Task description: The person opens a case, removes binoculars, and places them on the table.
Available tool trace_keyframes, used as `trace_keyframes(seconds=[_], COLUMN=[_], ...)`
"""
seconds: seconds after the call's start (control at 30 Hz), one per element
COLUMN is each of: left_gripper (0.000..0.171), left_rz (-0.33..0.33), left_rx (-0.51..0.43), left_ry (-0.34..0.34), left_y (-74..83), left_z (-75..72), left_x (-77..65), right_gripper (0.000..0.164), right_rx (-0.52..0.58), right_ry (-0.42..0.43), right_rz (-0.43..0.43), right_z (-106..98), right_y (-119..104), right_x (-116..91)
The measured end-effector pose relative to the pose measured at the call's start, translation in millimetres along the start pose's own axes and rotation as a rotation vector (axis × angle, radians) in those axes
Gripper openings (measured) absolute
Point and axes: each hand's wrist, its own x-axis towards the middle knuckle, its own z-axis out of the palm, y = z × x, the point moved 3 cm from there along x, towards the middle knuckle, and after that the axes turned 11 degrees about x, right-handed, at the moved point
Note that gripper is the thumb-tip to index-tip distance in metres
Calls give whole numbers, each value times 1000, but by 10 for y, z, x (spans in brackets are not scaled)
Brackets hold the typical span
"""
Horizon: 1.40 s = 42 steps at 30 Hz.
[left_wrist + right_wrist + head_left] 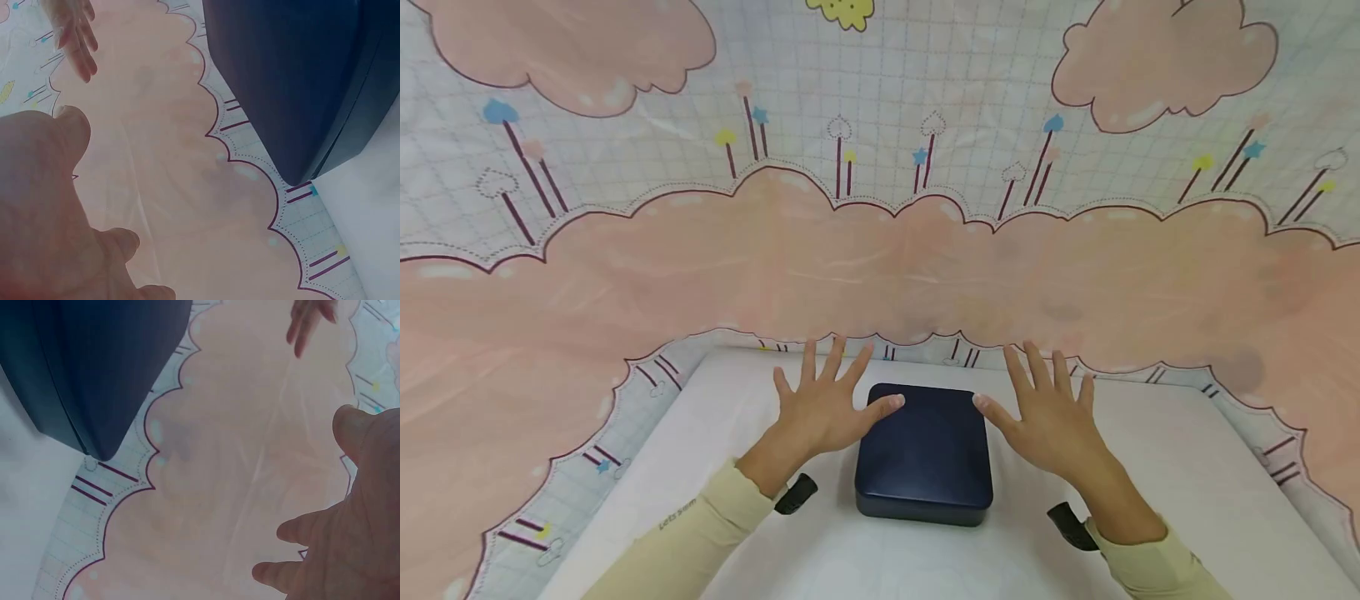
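Observation:
A dark navy box with rounded corners lies on the white table between my two hands. A thin seam runs around its side in both wrist views, so its lid looks closed. My left hand is spread wide on the box's left, its thumb overlapping the box's upper left edge in the head view. On the other side my right hand has its fingers spread too, with the thumb tip right at the upper right edge. Neither hand holds anything.
The white tabletop extends on both sides of the box. Behind and around it hangs or lies a patterned cloth with pink clouds and grid lines. Dark straps show at both wrists below the cream sleeves.

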Motion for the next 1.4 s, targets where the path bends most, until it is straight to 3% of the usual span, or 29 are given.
trace_keyframes(seconds=[0.8,1.4], left_gripper=[94,97], left_rz=[18,-9], left_rx=[15,3], left_ry=[10,15], left_y=[-68,-150], left_z=[144,245], left_x=[-86,-100], right_gripper=[96,98], right_rx=[10,19], right_ry=[-14,-30], right_rz=[21,36], right_z=[163,264], right_y=[94,181], right_x=[-87,-86])
